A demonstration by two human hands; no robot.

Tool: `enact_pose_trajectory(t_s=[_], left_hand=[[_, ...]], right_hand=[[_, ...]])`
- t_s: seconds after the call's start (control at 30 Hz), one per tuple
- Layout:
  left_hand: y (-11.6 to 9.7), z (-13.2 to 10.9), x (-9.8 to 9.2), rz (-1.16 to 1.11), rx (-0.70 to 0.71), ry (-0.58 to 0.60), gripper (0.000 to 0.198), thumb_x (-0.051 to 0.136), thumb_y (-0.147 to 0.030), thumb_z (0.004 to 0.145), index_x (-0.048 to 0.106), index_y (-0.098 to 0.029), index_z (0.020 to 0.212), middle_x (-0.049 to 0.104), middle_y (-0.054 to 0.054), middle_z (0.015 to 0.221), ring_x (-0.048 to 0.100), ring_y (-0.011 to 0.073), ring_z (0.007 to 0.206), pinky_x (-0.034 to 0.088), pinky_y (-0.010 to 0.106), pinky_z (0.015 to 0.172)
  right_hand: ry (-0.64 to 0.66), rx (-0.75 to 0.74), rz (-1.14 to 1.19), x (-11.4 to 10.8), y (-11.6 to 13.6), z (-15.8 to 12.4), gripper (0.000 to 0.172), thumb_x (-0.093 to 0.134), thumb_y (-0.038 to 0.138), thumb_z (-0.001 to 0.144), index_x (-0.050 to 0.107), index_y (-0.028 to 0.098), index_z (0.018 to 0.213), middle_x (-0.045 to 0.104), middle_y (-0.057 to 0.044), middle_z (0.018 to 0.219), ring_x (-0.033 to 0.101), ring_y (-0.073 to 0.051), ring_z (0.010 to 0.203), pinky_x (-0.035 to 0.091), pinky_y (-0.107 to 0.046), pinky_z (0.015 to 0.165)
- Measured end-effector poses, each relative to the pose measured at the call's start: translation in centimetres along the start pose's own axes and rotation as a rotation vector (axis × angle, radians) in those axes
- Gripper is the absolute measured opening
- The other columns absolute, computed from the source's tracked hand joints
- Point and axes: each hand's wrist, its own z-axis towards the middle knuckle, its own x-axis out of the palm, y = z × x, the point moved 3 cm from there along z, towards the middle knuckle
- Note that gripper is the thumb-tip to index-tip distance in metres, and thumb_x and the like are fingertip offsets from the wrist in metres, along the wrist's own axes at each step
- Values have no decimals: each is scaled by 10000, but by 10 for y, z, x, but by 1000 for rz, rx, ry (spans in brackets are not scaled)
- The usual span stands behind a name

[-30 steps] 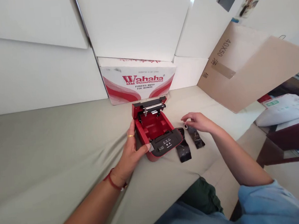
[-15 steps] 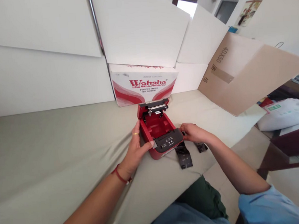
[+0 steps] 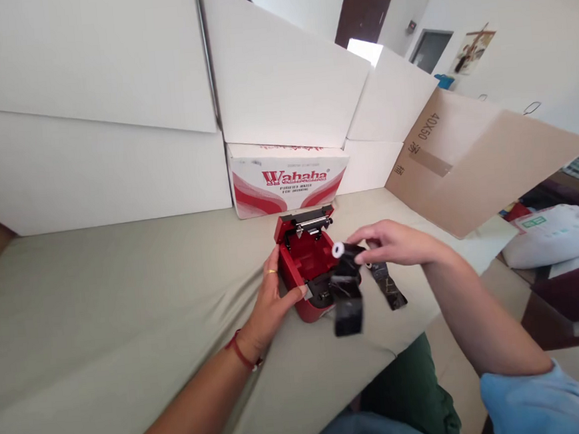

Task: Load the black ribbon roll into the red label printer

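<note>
A small red label printer [image 3: 312, 252] sits on the cloth-covered table with its lid raised at the back and its red inner bay exposed. My left hand [image 3: 270, 299] grips its left side, fingers along the wall and thumb on the front corner. In my right hand [image 3: 384, 243] is a roll of black ribbon [image 3: 346, 263] with a white core end, pinched above the printer's right front. Its loose black tail hangs down in front of the printer, hiding most of the control panel. A second black ribbon strip [image 3: 388, 286] lies on the table below my right hand.
A Wahaha water carton [image 3: 291, 183] stands just behind the printer, against white panels [image 3: 287, 63]. On the right leans a brown cardboard sheet [image 3: 485, 161], with a white bag [image 3: 556, 236] beyond it. The table's front edge is close to my body.
My right hand has lifted the black ribbon roll from beside the printer and brought it up over the printer's right front. My left hand keeps its hold on the printer.
</note>
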Motion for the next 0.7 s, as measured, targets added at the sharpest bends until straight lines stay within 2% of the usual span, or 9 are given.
enact_pose_trajectory(t_s=[0.07, 0.13, 0.23, 0.27, 0.37, 0.47, 0.57, 0.7], left_hand=[[-3, 0, 0, 48, 19, -26, 1007, 778, -481, 1008, 279, -336, 1871, 402, 135, 1894, 393, 405, 1774, 334, 675, 1479], [-15, -3, -1, 164, 102, -119, 922, 757, -463, 1038, 338, -313, 1845, 401, 158, 1879, 392, 407, 1773, 336, 688, 1472], [-44, -15, 5, 399, 345, -299, 729, 713, -348, 1083, 458, -279, 1763, 546, 173, 1760, 512, 369, 1692, 423, 643, 1425], [-55, -20, 9, 460, 442, -309, 660, 695, -297, 1088, 505, -282, 1720, 631, 154, 1684, 549, 348, 1665, 432, 616, 1419], [-82, -36, 30, 591, 675, -167, 596, 613, -223, 1091, 548, -258, 1683, 791, 123, 1520, 650, 307, 1589, 365, 579, 1453], [-95, -46, 44, 666, 768, -38, 601, 604, -205, 1064, 572, -183, 1664, 860, 127, 1425, 752, 278, 1472, 283, 541, 1488], [-100, -47, 47, 724, 777, -43, 548, 620, -157, 1036, 636, -144, 1584, 881, 137, 1391, 792, 265, 1410, 224, 528, 1511], [-102, -45, 45, 804, 792, -68, 534, 628, -130, 1022, 663, -125, 1556, 897, 154, 1342, 829, 274, 1334, 234, 580, 1506]], right_hand=[[-145, 36, -135, 22, 13, 31, 378, 829, 412, 1033, 880, 245, 1368, 872, -64, 1193, 771, -227, 971, 591, -335, 904], [-226, 86, -317, 45, 25, 53, 396, 821, 298, 1030, 857, 260, 1422, 838, -98, 1325, 792, -260, 1126, 591, -357, 993], [-240, 203, -547, 70, 35, 71, 459, 785, 279, 1048, 820, 301, 1505, 771, -130, 1500, 798, -298, 1242, 588, -363, 987], [-227, 236, -591, 75, 37, 75, 470, 761, 286, 1060, 807, 314, 1526, 775, -126, 1514, 803, -305, 1248, 587, -361, 965], [-181, 274, -641, 81, 39, 84, 490, 692, 271, 1076, 786, 342, 1552, 851, -97, 1434, 819, -320, 1238, 584, -365, 923], [-161, 290, -653, 79, 39, 94, 507, 668, 265, 1071, 780, 358, 1557, 887, -97, 1374, 832, -334, 1202, 585, -375, 894], [-144, 305, -666, 79, 39, 103, 513, 664, 243, 1059, 784, 342, 1548, 897, -118, 1341, 836, -341, 1189, 593, -382, 888], [-129, 303, -669, 83, 44, 115, 462, 644, 206, 1066, 796, 281, 1496, 897, -165, 1304, 836, -354, 1207, 605, -397, 919]])
